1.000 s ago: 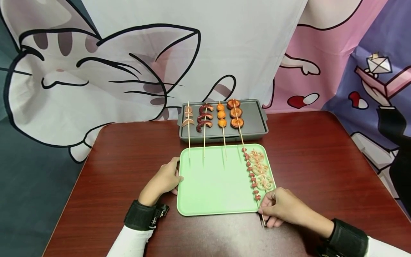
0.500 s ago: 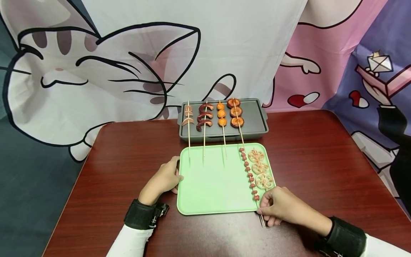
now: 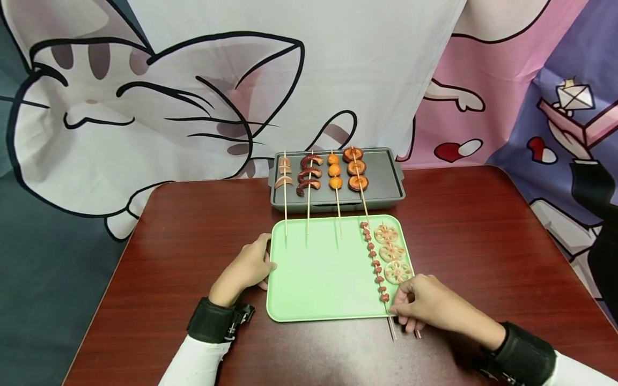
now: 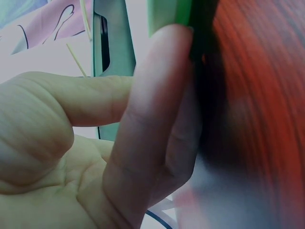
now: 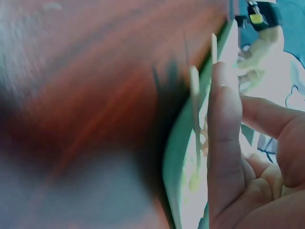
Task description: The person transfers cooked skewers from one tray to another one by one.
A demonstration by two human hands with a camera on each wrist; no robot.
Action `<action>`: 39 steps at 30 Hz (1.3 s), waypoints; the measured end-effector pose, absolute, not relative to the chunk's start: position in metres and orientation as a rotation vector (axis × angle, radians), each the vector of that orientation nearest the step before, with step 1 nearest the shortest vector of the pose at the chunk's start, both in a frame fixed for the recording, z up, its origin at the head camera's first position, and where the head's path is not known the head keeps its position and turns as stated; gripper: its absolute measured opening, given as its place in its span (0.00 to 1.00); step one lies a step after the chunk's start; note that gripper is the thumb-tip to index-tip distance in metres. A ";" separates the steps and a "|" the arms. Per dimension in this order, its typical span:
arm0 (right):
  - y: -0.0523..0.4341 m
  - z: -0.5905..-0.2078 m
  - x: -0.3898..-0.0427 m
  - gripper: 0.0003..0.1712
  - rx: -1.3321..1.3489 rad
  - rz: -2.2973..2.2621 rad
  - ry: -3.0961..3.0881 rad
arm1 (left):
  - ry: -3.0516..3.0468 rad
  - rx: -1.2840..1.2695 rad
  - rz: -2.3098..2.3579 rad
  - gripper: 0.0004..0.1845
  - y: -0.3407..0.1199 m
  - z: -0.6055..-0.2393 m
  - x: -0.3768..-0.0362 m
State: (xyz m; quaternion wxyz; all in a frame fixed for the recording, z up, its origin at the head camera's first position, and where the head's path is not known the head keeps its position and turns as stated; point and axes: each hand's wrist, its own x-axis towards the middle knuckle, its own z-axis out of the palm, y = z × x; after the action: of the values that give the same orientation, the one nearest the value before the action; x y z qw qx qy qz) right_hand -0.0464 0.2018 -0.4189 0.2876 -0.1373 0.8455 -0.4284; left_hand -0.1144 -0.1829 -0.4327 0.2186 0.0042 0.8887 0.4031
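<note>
My left hand (image 3: pixel 248 266) holds the left edge of the light green tray (image 3: pixel 318 279), thumb over the rim. In the left wrist view, a fingertip (image 4: pixel 171 40) meets the tray's edge. Along the tray's right side lie a skewer of small red meat pieces (image 3: pixel 376 263) and a skewer of lotus root slices (image 3: pixel 391 252). Both sticks poke past the near rim. By their lower ends is my right hand (image 3: pixel 427 303), its thumb and forefinger close beside the meat skewer's stick. One finger (image 5: pixel 224 119) looks straight in the right wrist view.
Behind the tray stands a grey grill pan (image 3: pixel 381 182). It bears skewers of pale slices (image 3: pixel 284 171), curled sausages (image 3: pixel 309 173), orange balls (image 3: pixel 335 171) and mushrooms (image 3: pixel 356 168), whose sticks reach over the green tray. A printed curtain (image 3: pixel 367 64) hangs behind the brown table (image 3: pixel 203 214).
The meat skewer shifted slightly left early on, then stayed. My right hand has moved up a little from its stick, uncovering the stick ends. The left hand keeps its place.
</note>
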 end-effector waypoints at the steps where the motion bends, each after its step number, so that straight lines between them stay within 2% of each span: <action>1: 0.204 -0.417 -0.049 0.10 -0.375 -1.145 2.270 | 2.460 0.011 1.116 0.38 -0.183 -0.433 -0.114; 15: 0.227 -0.396 -0.096 0.08 -0.278 -1.242 2.390 | 2.452 0.019 1.118 0.39 -0.183 -0.433 -0.113; 22: 0.230 -0.394 -0.119 0.11 -0.273 -1.268 2.471 | 2.450 0.022 1.128 0.39 -0.183 -0.433 -0.112; 26: 0.228 -0.394 -0.128 0.16 -0.277 -1.318 2.467 | 2.447 0.021 1.129 0.39 -0.184 -0.433 -0.112; 32: 0.216 -0.396 -0.141 0.28 -0.235 -1.470 2.342 | 2.448 0.016 1.125 0.38 -0.184 -0.433 -0.112; 39: 0.204 -0.404 -0.154 0.32 -0.205 -1.584 2.186 | 2.444 0.013 1.128 0.38 -0.183 -0.433 -0.112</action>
State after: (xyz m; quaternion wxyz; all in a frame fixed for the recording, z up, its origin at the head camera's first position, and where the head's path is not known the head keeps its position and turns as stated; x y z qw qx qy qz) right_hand -0.1539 0.2039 -0.4041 0.2153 -0.0738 0.7885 -0.5714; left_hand -0.1124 -0.1834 -0.4328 0.2229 0.0048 0.8852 0.4084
